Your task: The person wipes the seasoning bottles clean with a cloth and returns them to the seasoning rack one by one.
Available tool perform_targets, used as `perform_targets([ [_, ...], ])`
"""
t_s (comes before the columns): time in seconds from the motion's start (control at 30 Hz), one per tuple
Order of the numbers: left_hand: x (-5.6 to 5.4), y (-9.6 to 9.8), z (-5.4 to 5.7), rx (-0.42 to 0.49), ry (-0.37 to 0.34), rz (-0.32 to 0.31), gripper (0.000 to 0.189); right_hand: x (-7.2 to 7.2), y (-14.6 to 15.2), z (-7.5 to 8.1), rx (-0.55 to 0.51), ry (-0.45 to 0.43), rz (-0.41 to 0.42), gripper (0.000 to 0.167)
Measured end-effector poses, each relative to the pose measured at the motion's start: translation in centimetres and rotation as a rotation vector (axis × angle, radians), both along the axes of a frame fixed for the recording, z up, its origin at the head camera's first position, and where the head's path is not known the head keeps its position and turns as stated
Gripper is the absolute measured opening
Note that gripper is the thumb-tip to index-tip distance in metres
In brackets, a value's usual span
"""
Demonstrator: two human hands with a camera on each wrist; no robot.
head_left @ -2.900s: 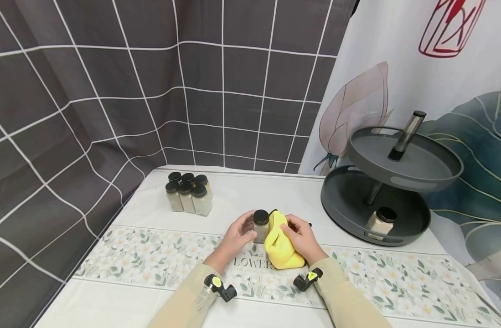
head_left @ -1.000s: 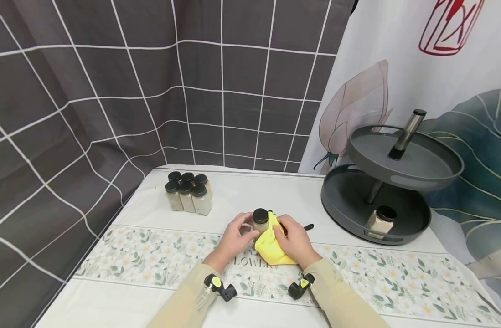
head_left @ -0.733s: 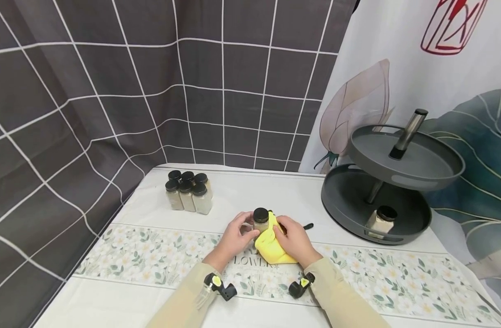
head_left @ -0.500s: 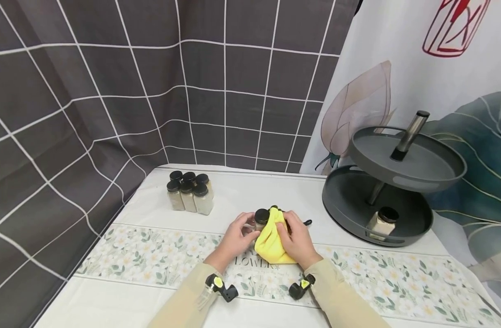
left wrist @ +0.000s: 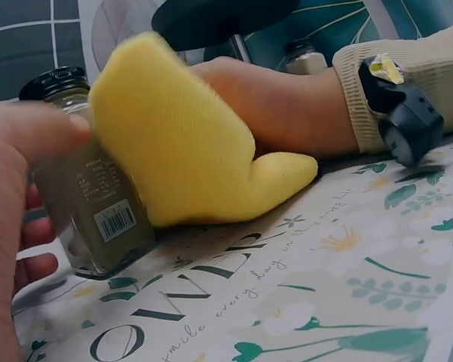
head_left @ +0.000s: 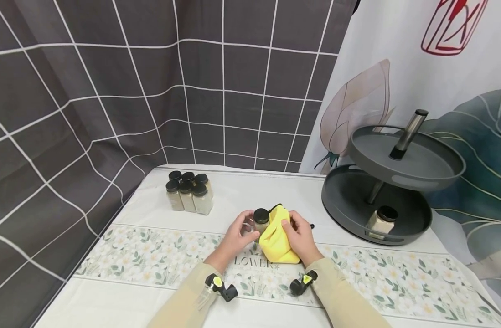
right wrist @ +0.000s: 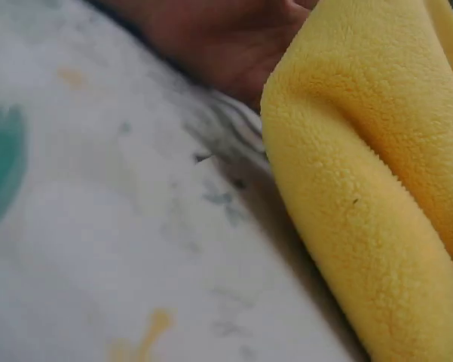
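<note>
My left hand (head_left: 236, 234) grips a square glass spice jar (left wrist: 98, 196) with a black lid and a barcode label. The jar tilts slightly in the left wrist view, its base close to the tablecloth; whether it touches, I cannot tell. A fuzzy yellow cloth (head_left: 280, 239) with a dark edge is bunched in my right hand (head_left: 302, 237), thumb on the near side. The cloth lies against the jar's right side. In the right wrist view, folds of the cloth (right wrist: 362, 188) cover most of the right side and hide the jar.
Several black-lidded jars (head_left: 188, 196) stand grouped at the back left. On the right is a two-tier dark grey round tray (head_left: 406, 157) with a metal post. One jar (head_left: 382, 221) sits on its lower tier. A floral tablecloth (head_left: 152, 259) covers the table; a gridded curtain (head_left: 250, 91) hangs behind.
The cloth has shifted back and forth along the jar's side, first left over it, now slightly right and up with my right hand. My left hand keeps holding the jar in nearly the same spot.
</note>
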State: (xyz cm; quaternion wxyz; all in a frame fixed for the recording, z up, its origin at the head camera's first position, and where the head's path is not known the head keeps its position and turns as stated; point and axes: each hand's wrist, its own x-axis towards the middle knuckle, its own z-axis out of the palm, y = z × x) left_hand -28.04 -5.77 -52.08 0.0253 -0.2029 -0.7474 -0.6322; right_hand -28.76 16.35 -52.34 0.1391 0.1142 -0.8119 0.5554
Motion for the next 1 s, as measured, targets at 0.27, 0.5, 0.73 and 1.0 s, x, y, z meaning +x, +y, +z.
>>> perform_targets([
  [0.27, 0.1, -0.1, 0.4, -0.049, 0.013, -0.039, 0.063, 0.4, 0.0, 1.1, -0.08, -0.041, 0.011, 0.011],
  [0.5, 1.7, -0.3, 3.3, -0.101, -0.008, -0.08, 0.056, 2.2, -0.5, 3.8, -0.052, -0.042, 0.04, 0.011],
  [0.73, 1.9, -0.1, 3.8, -0.089, -0.027, -0.048, 0.05, 2.2, -0.6, 3.8, -0.039, -0.034, 0.036, 0.011],
  [1.0, -0.1, 0.4, 0.4, -0.072, -0.113, 0.043, 0.056, 0.1, -0.2, 0.2, 0.038, 0.172, 0.051, 0.01],
])
